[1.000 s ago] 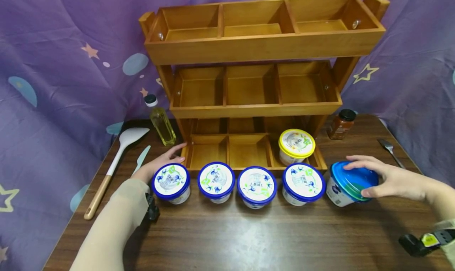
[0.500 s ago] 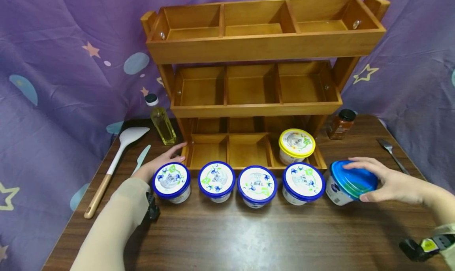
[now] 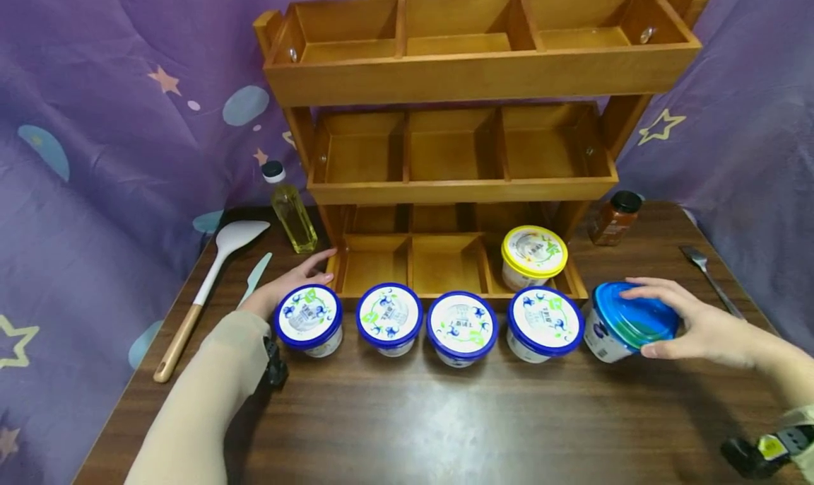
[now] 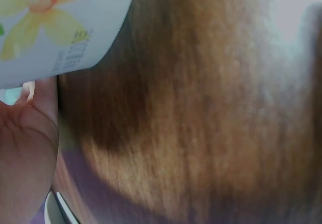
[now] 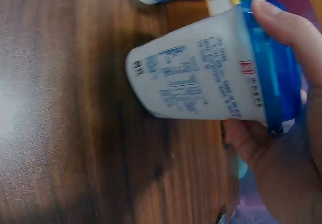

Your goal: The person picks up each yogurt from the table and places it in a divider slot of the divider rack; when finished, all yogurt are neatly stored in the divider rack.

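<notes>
In the head view my right hand [image 3: 706,326] grips a yogurt tub with a blue lid [image 3: 642,315], thumb and fingers spread around the lid. The right wrist view shows the tub's white printed side [image 5: 196,78], leaning over the wood table. My left hand [image 3: 289,287] reaches to the left end of the wooden shelf rack [image 3: 458,195], fingertips at its lowest tier. Close beside that hand stands a tub with a blue-rimmed white lid [image 3: 308,317]. A flower-printed tub side [image 4: 55,32] overlaps my left palm [image 4: 25,148] in the left wrist view.
Several blue-rimmed tubs [image 3: 389,315] form a row before the rack. A yellow-lidded tub [image 3: 534,253] sits in the lowest tier's right compartment. Left: oil bottle [image 3: 292,213], white turner [image 3: 213,269], pale green knife [image 3: 256,278]. Right: black-capped jar [image 3: 615,220], fork [image 3: 709,276].
The head view has shifted slightly, so the scene sits a little higher. Both hands keep nearly the same places, the right one holding the blue-lidded yogurt tub throughout.
</notes>
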The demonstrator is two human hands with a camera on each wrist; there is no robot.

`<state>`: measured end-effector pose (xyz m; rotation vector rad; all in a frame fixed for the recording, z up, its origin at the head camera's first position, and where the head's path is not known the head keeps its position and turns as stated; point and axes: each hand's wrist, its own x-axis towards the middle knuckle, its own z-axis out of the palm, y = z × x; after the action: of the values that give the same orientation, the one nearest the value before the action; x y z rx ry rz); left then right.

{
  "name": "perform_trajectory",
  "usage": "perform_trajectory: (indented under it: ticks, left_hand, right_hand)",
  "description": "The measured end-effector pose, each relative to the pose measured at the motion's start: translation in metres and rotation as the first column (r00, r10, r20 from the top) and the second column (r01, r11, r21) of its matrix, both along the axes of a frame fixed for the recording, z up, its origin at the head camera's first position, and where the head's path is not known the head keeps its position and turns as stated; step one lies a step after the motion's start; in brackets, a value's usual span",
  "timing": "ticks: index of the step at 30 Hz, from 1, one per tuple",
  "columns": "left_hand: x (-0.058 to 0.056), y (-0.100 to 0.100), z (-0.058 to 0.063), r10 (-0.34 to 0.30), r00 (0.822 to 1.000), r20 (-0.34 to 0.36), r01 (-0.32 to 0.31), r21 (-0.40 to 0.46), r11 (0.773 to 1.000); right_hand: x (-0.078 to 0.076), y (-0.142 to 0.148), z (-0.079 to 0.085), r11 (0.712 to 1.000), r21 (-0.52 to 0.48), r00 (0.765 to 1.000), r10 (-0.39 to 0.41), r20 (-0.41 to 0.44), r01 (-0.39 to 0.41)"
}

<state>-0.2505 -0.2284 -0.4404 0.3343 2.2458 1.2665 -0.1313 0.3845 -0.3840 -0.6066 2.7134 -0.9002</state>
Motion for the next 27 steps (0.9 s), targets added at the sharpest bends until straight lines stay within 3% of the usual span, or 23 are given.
perform_trajectory:
  ticks: [8, 19, 27]
  left_hand:
    - [-0.001, 0.003, 0.003, 0.003, 1.000, -0.015, -0.003, -0.016, 1.000]
    - [-0.001, 0.001, -0.001, -0.009, 1.000, -0.028, 0.009, -0.007, 1.000]
    - [0.000, 0.001, 0.000, -0.027, 0.999, -0.044, 0.027, -0.001, 1.000]
  right_hand:
    - [-0.002, -0.002, -0.003, 0.999, 0.004, 0.997, -0.048, -0.062, 0.048]
    - [-0.001, -0.002, -0.006, 0.999, -0.036, 0.991, -0.030, -0.133, 0.025]
    - [-0.004, -0.006, 0.009, 0.992, -0.119, 0.975, -0.072, -0.212, 0.047]
